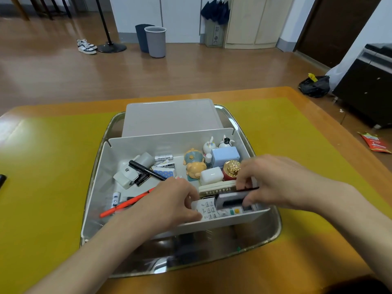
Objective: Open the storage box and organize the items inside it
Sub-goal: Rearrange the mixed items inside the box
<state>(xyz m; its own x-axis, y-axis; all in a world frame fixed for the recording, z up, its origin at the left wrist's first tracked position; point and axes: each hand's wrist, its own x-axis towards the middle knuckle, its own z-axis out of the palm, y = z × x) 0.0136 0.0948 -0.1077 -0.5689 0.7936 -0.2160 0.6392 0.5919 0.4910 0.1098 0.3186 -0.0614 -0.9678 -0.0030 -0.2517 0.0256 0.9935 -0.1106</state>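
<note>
Holding a small grey gadget [230, 200] with a dark strip on it, the right hand [275, 183] curls its fingers and thumb around it in a pinching grip, just above the white remote control [214, 210]. The left hand [169, 205] rests its curled fingers on the left end of that remote, touching its buttons. The remote lies along the near wall of the storage box [118, 151], on the right side.

The box is white plastic, open at the top, with thin walls and small slots in its far corners. It sits inside a shiny metal tray [273, 228] on the yellow mat of the desk [46, 187]. A flat grey lid [169, 116] lies at the back of the tray, just behind the box.

The box is full of little things. Beside the remote is a cream comb [216, 188]. Behind it sit a white case [211, 175], a red jar with a gold top [231, 169], a light blue box [225, 156], two little yellow toy animals [194, 163] and two white bunny figures [216, 143]. On the left side lie a black marker [146, 170], an orange pen [127, 203], some batteries [163, 158], a blue and white dotted packet [164, 172] and a grey pouch [125, 177].

Far off on the floor stand two bins [156, 41] and a pair of shoes [86, 46].
</note>
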